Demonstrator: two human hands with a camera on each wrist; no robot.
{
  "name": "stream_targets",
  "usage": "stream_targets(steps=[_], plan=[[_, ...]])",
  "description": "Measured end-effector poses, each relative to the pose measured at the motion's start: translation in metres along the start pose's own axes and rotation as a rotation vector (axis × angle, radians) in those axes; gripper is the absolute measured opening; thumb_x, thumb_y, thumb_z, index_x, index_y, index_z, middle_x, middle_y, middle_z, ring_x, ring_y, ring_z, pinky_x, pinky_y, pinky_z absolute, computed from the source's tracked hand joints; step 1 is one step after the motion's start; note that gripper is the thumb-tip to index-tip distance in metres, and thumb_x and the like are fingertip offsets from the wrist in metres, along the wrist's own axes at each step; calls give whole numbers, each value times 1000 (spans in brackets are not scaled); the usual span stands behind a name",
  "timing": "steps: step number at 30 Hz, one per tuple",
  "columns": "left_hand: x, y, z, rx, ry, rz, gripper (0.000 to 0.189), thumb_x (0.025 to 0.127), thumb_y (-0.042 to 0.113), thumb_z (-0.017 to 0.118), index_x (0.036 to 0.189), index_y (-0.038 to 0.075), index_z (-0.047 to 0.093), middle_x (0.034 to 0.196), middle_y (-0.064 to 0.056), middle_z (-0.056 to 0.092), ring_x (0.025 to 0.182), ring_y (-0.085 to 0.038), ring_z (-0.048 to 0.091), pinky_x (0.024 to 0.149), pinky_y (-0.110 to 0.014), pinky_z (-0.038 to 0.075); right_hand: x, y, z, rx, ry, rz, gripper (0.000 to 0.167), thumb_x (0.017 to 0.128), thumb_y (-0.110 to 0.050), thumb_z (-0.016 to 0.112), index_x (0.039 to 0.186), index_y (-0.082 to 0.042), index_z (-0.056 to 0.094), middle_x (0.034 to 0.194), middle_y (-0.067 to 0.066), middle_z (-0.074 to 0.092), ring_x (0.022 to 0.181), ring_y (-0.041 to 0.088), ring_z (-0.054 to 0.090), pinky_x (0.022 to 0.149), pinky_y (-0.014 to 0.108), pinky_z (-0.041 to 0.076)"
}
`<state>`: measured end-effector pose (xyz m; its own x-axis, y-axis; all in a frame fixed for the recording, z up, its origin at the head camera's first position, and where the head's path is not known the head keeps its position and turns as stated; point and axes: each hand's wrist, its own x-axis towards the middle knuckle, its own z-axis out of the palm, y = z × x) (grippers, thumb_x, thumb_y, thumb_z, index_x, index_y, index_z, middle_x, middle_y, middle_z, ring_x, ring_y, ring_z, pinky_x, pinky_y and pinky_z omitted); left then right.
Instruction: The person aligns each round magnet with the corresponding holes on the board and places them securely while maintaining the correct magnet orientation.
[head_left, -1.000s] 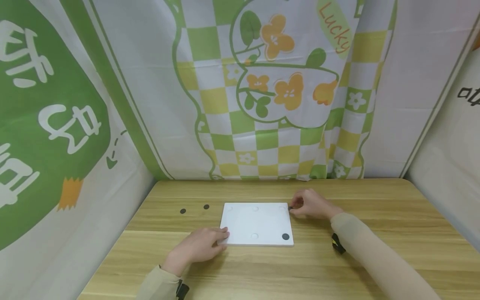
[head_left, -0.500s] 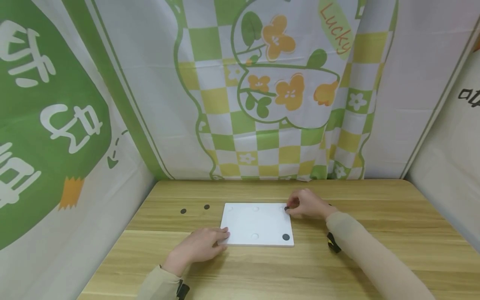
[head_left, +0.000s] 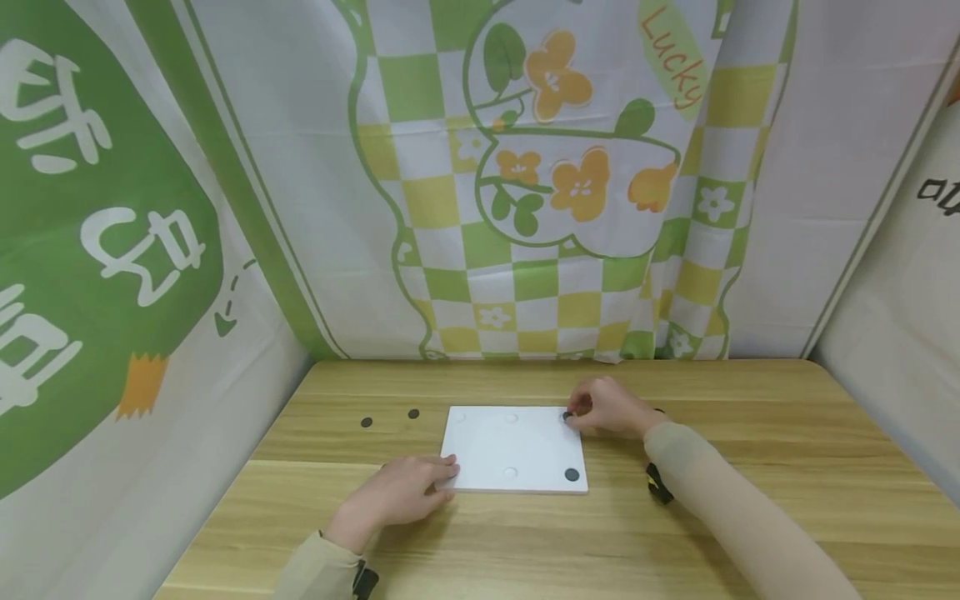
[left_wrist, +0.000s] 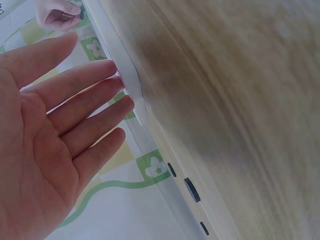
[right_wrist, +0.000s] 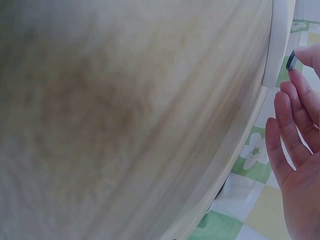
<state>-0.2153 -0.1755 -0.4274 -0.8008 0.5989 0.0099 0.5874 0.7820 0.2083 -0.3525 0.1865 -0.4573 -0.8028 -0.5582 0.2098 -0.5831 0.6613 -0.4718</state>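
A white rectangular board (head_left: 480, 446) lies on the wooden table, with shallow round recesses along its edges. At its near left corner rests my left hand (head_left: 401, 490), fingers extended; in the left wrist view the fingertips meet the board's edge (left_wrist: 131, 80). Between thumb and forefinger my right hand (head_left: 611, 407) pinches a small black disc (head_left: 567, 417) over the far right recess. The right wrist view shows this disc (right_wrist: 291, 60) tilted on edge, the other fingers loosely extended. Another black disc (head_left: 572, 475) sits at the board's near right corner.
Left of the board, two black discs (head_left: 366, 422) lie on the table (head_left: 480, 542); the left wrist view shows several discs (left_wrist: 192, 190) on that side. A further dark disc (head_left: 660, 410) is partly hidden behind my right wrist. A patterned curtain (head_left: 525, 292) hangs behind the table.
My right hand has moved left with the pinched disc, from beside the board's right edge to over its far right corner. The left hand has stayed in place.
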Motion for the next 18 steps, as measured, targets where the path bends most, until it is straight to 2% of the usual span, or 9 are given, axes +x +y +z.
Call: stream_targets(steps=[18], plan=[[0, 2, -2, -11, -7, -1, 39, 94, 26, 58, 127, 6, 60, 136, -9, 56, 123, -29, 54, 103, -45, 45, 5, -3, 1, -15, -31, -6, 11, 78, -26, 77, 82, -17, 70, 80, -8, 64, 71, 3, 58, 65, 17, 52]])
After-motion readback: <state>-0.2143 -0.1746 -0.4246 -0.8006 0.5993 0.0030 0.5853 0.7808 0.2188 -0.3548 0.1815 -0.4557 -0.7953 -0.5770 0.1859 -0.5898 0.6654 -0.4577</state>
